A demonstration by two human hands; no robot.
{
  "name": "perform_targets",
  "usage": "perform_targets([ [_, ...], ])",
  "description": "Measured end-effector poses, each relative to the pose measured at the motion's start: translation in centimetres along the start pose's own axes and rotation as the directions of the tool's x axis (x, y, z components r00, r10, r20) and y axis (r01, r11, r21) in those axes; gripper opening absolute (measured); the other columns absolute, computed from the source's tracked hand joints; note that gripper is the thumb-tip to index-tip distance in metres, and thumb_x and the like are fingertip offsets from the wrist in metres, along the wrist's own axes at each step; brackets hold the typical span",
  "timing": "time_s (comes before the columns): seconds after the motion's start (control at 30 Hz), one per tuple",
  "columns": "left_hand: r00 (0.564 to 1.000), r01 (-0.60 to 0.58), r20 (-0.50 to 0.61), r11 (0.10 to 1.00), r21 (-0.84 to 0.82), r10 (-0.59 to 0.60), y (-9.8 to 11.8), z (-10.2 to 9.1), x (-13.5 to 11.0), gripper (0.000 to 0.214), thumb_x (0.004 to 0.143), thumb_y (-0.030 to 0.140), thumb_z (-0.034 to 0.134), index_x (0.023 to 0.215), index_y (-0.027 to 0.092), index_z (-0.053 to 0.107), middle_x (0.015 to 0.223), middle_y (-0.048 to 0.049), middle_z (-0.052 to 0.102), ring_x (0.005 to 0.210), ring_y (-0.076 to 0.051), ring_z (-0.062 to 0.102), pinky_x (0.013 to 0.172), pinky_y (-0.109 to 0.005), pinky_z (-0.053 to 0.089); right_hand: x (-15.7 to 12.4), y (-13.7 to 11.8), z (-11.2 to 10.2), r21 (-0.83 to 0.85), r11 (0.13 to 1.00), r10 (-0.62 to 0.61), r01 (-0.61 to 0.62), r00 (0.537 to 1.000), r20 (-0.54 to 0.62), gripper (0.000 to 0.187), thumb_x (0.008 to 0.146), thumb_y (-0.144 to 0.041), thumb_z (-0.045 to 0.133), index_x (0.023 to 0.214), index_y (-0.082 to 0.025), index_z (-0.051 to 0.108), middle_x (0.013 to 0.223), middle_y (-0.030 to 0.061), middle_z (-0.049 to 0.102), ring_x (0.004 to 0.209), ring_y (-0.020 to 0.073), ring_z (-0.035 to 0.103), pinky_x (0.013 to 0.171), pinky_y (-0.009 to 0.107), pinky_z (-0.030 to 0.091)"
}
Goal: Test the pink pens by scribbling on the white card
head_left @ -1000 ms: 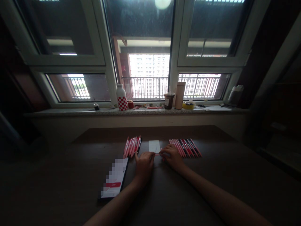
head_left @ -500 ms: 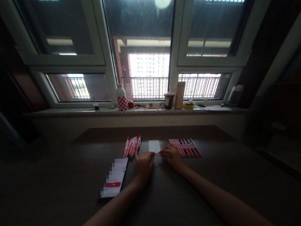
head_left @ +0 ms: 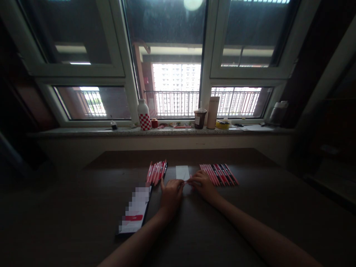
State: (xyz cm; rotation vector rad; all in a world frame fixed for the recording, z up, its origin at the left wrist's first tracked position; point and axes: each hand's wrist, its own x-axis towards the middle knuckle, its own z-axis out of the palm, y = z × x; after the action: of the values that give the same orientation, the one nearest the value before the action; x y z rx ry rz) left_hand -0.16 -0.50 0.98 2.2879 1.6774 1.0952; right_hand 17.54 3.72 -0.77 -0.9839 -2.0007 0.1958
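Centre of frame: left hand (head_left: 170, 194) and right hand (head_left: 204, 185) each pinch an end of one red pen (head_left: 187, 181), just below a white slip (head_left: 183, 172). The small pen cluster (head_left: 156, 172) left of centre and the longer pen row (head_left: 219, 174) to the right suggest, in this dim view, work partway through. The phone (head_left: 135, 213) lies lower left; bare table (head_left: 250, 207) spreads rightward.

The pen (head_left: 186, 181) shows only a blurred sliver.
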Motion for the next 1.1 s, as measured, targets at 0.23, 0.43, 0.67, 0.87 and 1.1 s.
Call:
perform_targets([
  [0.23, 1.000, 0.000, -0.003, 0.999, 0.041, 0.001, -0.06, 0.08, -0.06, 0.027, 0.091, 0.038, 0.040, 0.089, 0.025, 0.064, 0.096, -0.0006, 0.068, 0.100, -0.019, 0.059, 0.109, -0.053, 0.014, 0.01, -0.09, 0.00, 0.066, 0.998, -0.018, 0.018, 1.000, 0.005, 0.012, 0.082, -0.022, 0.066, 0.090, -0.027, 0.073, 0.082, 0.0029, 0.068, 0.090, 0.0206, 0.053, 0.079, 0.034, 0.042],
  [0.43, 1.000, 0.016, 0.000, 0.998, 0.053, -0.016, -0.06, 0.07, -0.03, 0.025, 0.090, 0.037, 0.042, 0.088, 0.025, 0.064, 0.096, -0.0006, 0.067, 0.099, -0.020, 0.058, 0.107, -0.054, 0.016, 0.01, -0.20, -0.02, 0.102, 0.995, -0.014, 0.013, 1.000, 0.008, 0.015, 0.081, -0.017, 0.065, 0.091, -0.025, 0.072, 0.085, 0.0032, 0.067, 0.090, 0.0204, 0.053, 0.080, 0.034, 0.043],
  [0.67, 1.000, 0.021, 0.009, 0.999, 0.034, -0.022, 0.01, -0.03, 0.00, 0.025, 0.090, 0.036, 0.042, 0.088, 0.025, 0.065, 0.096, -0.0020, 0.067, 0.099, -0.020, 0.058, 0.108, -0.054, 0.015, -0.04, 0.08, 0.12, 0.093, 0.992, 0.090, -0.086, 0.995, -0.040, 0.005, 0.078, -0.019, 0.068, 0.083, -0.021, 0.069, 0.084, 0.0039, 0.064, 0.087, 0.0200, 0.054, 0.079, 0.033, 0.042],
  [0.87, 0.999, 0.036, 0.006, 0.999, 0.025, -0.036, 0.09, -0.10, 0.00, 0.023, 0.089, 0.034, 0.043, 0.089, 0.025, 0.064, 0.096, -0.0019, 0.067, 0.099, -0.020, 0.058, 0.108, -0.053, 0.015, 0.11, -0.18, -0.11, 0.074, 0.997, 0.034, -0.033, 0.999, -0.015, 0.003, 0.080, -0.024, 0.068, 0.078, -0.022, 0.068, 0.081, 0.0023, 0.065, 0.088, 0.0200, 0.052, 0.081, 0.034, 0.039],
  [1.1, 1.000, 0.030, 0.000, 0.998, 0.046, -0.030, 0.03, -0.10, -0.04, 0.025, 0.090, 0.036, 0.041, 0.090, 0.026, 0.064, 0.097, -0.0017, 0.067, 0.100, -0.020, 0.058, 0.107, -0.054, 0.016, 0.12, -0.32, -0.11, 0.032, 0.998, 0.052, -0.052, 0.999, -0.005, 0.010, 0.084, -0.028, 0.064, 0.078, -0.022, 0.069, 0.083, 0.0040, 0.065, 0.091, 0.0210, 0.051, 0.083, 0.036, 0.039],
])
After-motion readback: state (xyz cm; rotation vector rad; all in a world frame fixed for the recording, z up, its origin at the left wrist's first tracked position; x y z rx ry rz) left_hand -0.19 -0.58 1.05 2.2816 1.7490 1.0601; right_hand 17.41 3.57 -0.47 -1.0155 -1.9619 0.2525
